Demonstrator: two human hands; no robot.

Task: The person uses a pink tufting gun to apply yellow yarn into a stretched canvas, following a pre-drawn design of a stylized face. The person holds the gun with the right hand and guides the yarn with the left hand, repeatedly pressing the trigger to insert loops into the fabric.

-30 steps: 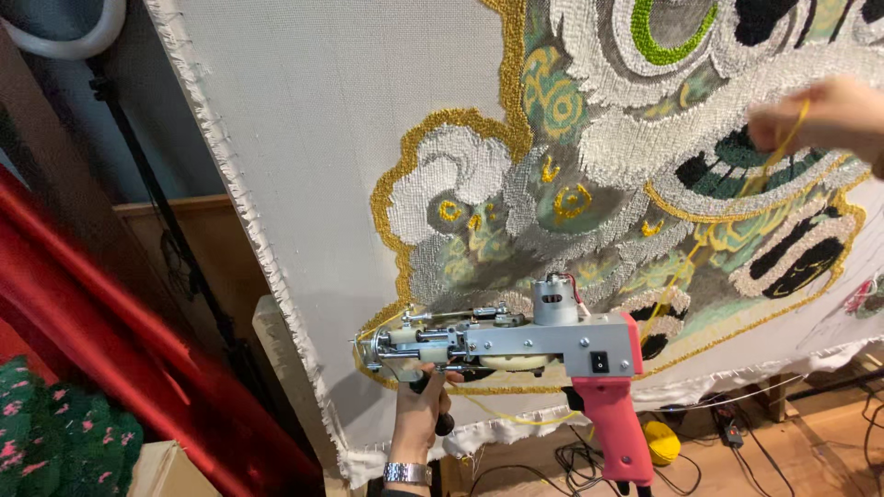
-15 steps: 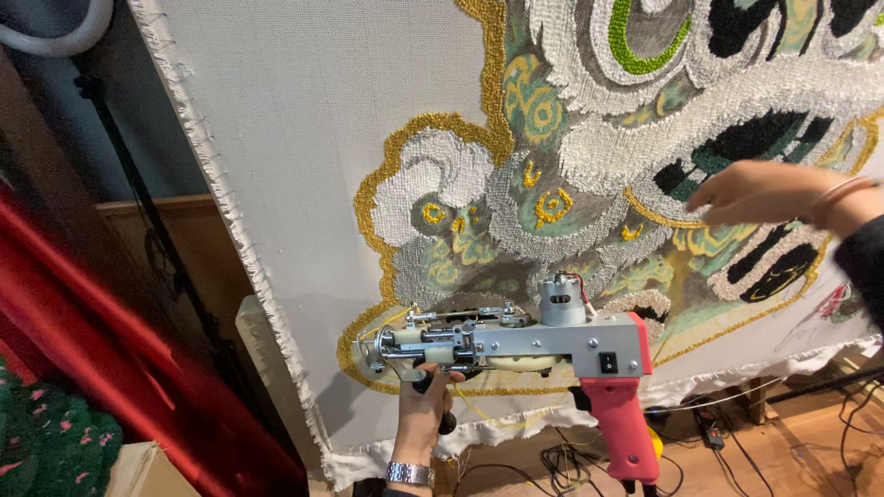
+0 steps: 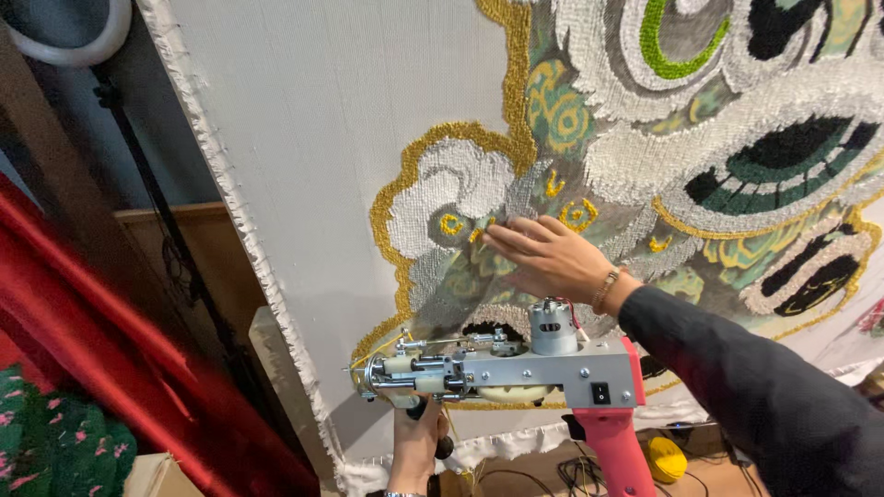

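While the left hand (image 3: 416,442) still grips the tufting gun (image 3: 502,368), the open right hand (image 3: 548,258) now presses the rug (image 3: 479,193).

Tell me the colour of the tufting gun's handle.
Pink-red handle below the grey metal tufting gun, clearest in the head view.

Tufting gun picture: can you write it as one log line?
left hand: grips tufting gun | right hand: flat on rug | gun: off cloth

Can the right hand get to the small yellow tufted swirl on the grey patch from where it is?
Probably yes. The right hand lies flat on the stretched white tufting cloth, fingers beside the small yellow tufted swirl, with nothing between them.
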